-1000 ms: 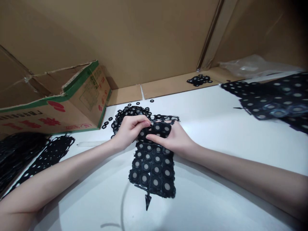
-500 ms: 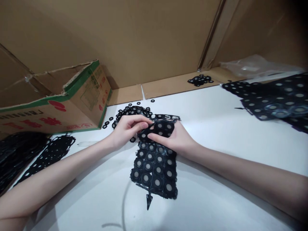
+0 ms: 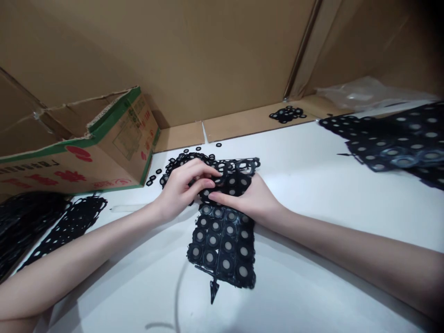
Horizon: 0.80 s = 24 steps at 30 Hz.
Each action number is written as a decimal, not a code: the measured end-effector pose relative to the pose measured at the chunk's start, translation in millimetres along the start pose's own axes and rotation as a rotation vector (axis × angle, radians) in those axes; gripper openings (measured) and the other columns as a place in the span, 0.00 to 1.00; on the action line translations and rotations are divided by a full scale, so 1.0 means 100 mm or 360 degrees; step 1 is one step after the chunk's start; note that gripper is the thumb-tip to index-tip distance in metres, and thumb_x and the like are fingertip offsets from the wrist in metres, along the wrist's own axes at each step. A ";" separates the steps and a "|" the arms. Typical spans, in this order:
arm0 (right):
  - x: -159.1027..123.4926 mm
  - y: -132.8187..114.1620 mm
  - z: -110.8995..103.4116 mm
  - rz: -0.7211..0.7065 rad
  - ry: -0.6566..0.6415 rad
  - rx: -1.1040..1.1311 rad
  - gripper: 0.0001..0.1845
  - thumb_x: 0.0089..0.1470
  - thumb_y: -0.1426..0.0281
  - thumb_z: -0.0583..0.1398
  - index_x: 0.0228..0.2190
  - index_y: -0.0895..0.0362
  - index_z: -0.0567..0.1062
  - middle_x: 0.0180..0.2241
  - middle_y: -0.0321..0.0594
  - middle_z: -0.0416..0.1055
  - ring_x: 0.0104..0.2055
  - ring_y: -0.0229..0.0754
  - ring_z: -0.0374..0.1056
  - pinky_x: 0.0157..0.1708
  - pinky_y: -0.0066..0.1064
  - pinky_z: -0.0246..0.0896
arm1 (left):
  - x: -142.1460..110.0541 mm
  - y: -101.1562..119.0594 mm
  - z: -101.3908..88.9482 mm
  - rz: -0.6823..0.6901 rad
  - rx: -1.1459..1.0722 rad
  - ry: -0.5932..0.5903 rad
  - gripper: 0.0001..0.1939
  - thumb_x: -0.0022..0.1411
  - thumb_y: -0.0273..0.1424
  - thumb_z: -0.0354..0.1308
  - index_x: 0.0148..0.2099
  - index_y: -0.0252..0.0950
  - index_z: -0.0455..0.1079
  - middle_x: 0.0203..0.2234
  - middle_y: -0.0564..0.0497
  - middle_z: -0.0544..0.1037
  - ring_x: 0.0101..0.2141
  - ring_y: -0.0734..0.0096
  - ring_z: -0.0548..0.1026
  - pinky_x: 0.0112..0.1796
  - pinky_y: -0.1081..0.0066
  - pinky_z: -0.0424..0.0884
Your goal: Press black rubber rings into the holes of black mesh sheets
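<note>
A black rubber sheet of moulded rings with pale round centres lies on the white table, a pointed tab at its near end. My right hand grips its far part, which is folded up, thumb on top and the other fingers hidden beneath. My left hand is curled at the sheet's upper left, thumb and forefinger closed about a ring at its edge; the exact contact is partly hidden. Behind my left hand is a pile of loose black rings. A perforated strip of black waste extends past the fold.
An open cardboard box stands at left, with punched black sheets before it. More ring sheets lie at right near a clear plastic bag. A small ring heap sits by the cardboard wall.
My left thumb and forefinger have parted slightly from their tight pinch, baring a ring beside them. The perforated strip beyond the fold shows more and sits higher. My right hand keeps its hold.
</note>
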State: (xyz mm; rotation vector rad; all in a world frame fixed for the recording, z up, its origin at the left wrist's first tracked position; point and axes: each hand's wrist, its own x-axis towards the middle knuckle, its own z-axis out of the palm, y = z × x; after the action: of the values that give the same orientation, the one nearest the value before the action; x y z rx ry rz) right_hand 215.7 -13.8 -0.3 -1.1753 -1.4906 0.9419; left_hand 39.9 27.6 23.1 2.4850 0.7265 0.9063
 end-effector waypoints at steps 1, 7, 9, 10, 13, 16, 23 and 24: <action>0.00 0.00 0.00 0.0014 0.0007 0.0005 0.16 0.39 0.68 0.68 0.34 0.56 0.76 0.39 0.43 0.79 0.43 0.52 0.74 0.45 0.44 0.70 | -0.01 0.00 0.01 0.0056 0.0069 0.0046 0.08 0.65 0.26 0.53 0.44 0.33 0.72 0.34 0.48 0.73 0.34 0.73 0.72 0.36 0.73 0.68; 0.00 -0.05 0.00 0.0029 -0.0059 0.0085 0.16 0.38 0.67 0.68 0.33 0.56 0.75 0.39 0.43 0.78 0.44 0.52 0.73 0.46 0.44 0.69 | -0.02 0.01 0.03 0.0307 0.0251 0.0181 0.10 0.65 0.25 0.53 0.48 0.34 0.70 0.36 0.47 0.71 0.36 0.72 0.72 0.37 0.73 0.71; 0.00 -0.06 0.00 0.0041 -0.0129 0.0131 0.15 0.39 0.66 0.68 0.31 0.56 0.75 0.37 0.44 0.78 0.42 0.52 0.74 0.44 0.44 0.70 | -0.01 0.00 0.03 0.0406 0.0271 0.0161 0.10 0.65 0.26 0.54 0.48 0.34 0.70 0.36 0.47 0.72 0.37 0.71 0.72 0.37 0.72 0.71; 0.00 -0.05 0.00 0.0047 -0.0155 0.0160 0.14 0.39 0.65 0.68 0.31 0.56 0.75 0.36 0.43 0.78 0.42 0.52 0.74 0.43 0.44 0.70 | 0.00 0.00 0.02 0.0461 0.0286 0.0143 0.11 0.64 0.27 0.55 0.48 0.34 0.70 0.36 0.46 0.72 0.37 0.70 0.72 0.37 0.72 0.72; 0.00 -0.02 0.00 0.0023 -0.0181 0.0242 0.13 0.41 0.64 0.67 0.29 0.55 0.73 0.33 0.41 0.78 0.41 0.52 0.73 0.44 0.44 0.70 | 0.00 -0.03 0.01 0.0591 0.0332 0.0133 0.11 0.63 0.27 0.56 0.48 0.33 0.70 0.36 0.45 0.72 0.36 0.70 0.72 0.36 0.72 0.72; 0.00 0.00 0.01 -0.0007 -0.0190 0.0271 0.12 0.41 0.65 0.68 0.26 0.54 0.71 0.31 0.40 0.76 0.42 0.52 0.73 0.46 0.44 0.68 | 0.00 -0.05 0.02 0.0583 0.0283 0.0148 0.10 0.64 0.24 0.55 0.47 0.33 0.71 0.35 0.46 0.73 0.35 0.71 0.72 0.35 0.73 0.71; -0.02 0.01 0.00 0.0093 -0.0207 0.0110 0.11 0.40 0.67 0.66 0.27 0.56 0.72 0.31 0.43 0.76 0.38 0.52 0.73 0.42 0.45 0.68 | 0.05 -0.04 0.06 0.0400 0.0063 0.0141 0.07 0.64 0.22 0.54 0.38 0.33 0.73 0.25 0.52 0.73 0.27 0.77 0.71 0.29 0.77 0.67; -0.02 0.01 -0.01 0.0111 -0.0193 0.0071 0.11 0.40 0.67 0.66 0.28 0.57 0.72 0.31 0.44 0.76 0.37 0.52 0.73 0.41 0.45 0.69 | 0.06 -0.03 0.07 0.0379 0.0047 0.0153 0.07 0.64 0.22 0.54 0.37 0.34 0.73 0.25 0.52 0.74 0.27 0.76 0.71 0.29 0.77 0.67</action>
State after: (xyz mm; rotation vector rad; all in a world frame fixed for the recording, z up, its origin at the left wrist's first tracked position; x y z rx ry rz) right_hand 216.8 -15.2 -1.6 -1.1614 -1.5246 1.1053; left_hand 47.6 32.5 19.8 2.6080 0.4828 1.1125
